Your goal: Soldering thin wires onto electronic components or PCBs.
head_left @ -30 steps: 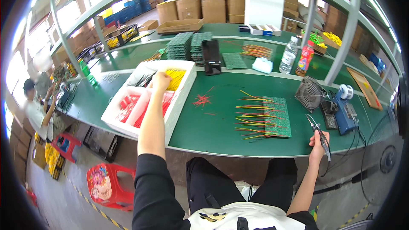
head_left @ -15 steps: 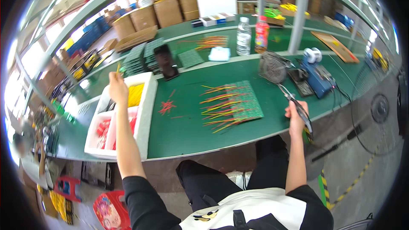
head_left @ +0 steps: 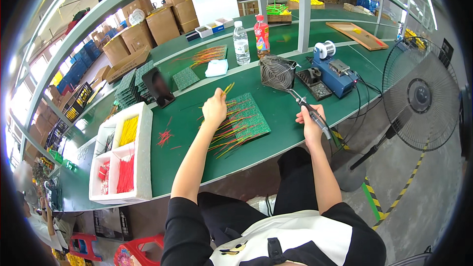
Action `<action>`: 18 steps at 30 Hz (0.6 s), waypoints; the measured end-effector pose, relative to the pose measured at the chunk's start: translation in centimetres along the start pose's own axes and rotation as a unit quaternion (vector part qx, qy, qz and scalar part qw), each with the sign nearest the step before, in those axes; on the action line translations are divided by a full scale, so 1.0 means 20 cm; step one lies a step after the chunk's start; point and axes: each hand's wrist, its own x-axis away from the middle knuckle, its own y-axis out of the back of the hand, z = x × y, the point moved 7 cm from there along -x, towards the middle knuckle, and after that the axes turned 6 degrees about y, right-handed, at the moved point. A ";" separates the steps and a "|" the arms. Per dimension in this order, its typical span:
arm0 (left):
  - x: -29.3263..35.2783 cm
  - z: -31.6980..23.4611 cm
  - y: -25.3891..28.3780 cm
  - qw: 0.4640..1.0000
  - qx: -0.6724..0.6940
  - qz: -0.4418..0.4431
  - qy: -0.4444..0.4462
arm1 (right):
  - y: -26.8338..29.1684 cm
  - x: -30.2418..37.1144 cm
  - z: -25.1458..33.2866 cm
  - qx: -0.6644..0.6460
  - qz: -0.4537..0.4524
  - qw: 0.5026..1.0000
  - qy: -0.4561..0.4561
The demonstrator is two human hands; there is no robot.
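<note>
My left hand (head_left: pixel 215 109) is closed on a few short yellow wires (head_left: pixel 228 88), their ends sticking up past the fingertips. It hovers at the upper left edge of a green circuit board panel (head_left: pixel 255 117). Rows of red, yellow and dark wires (head_left: pixel 227 139) stick out leftward from that panel. In my right hand (head_left: pixel 311 127) is a soldering iron (head_left: pixel 318 117), its metal tip pointing up and left toward a small fan. Left of the panel stands a white foam box (head_left: pixel 145 167) with compartments of yellow wires (head_left: pixel 129 130), red wires (head_left: pixel 125 175) and dark wires.
Loose red wires (head_left: pixel 165 137) lie between box and panel. Behind are a phone (head_left: pixel 158 87), stacked boards (head_left: pixel 127 88), a water bottle (head_left: pixel 241 44) and a red drink bottle (head_left: pixel 261 36). A small fan (head_left: pixel 277 73) and blue solder machine (head_left: pixel 339 78) stand right; a floor fan (head_left: pixel 419 93) stands beyond.
My left hand has moved right, from above the foam box to the circuit board panel, carrying the yellow wires. My right hand still holds the soldering iron. The view has turned rightward.
</note>
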 end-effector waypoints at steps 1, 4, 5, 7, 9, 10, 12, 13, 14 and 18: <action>0.01 -0.01 -0.05 1.000 -0.006 0.007 -0.007 | 0.01 0.00 -0.01 -0.002 -0.003 1.000 0.005; 0.07 -0.03 -0.10 1.000 -0.006 0.025 -0.018 | 0.01 0.01 -0.04 -0.016 -0.009 1.000 -0.004; 0.09 -0.04 -0.09 0.999 -0.011 0.026 -0.023 | 0.02 0.01 -0.04 -0.016 -0.010 1.000 -0.010; 0.14 -0.05 -0.07 0.999 -0.007 0.028 -0.036 | 0.01 0.01 -0.03 -0.009 -0.004 1.000 -0.008; 0.18 -0.06 -0.04 0.998 -0.002 0.032 -0.048 | 0.01 0.02 -0.02 -0.001 0.003 1.000 -0.008; 0.20 -0.07 -0.02 0.998 0.000 0.032 -0.055 | 0.01 0.01 -0.01 0.003 0.000 1.000 -0.001; 0.23 -0.07 0.01 0.998 0.002 0.033 -0.057 | 0.02 0.01 0.00 0.011 -0.005 1.000 0.009; 0.22 -0.09 0.07 0.995 0.029 -0.015 -0.093 | 0.01 0.00 0.00 0.011 0.000 1.000 0.007; 0.23 -0.10 0.13 0.988 0.056 -0.063 -0.128 | 0.01 0.00 0.01 0.017 -0.008 1.000 0.004; 0.24 -0.06 0.21 0.986 0.083 -0.083 -0.119 | -0.03 -0.03 -0.03 0.007 0.006 0.999 -0.035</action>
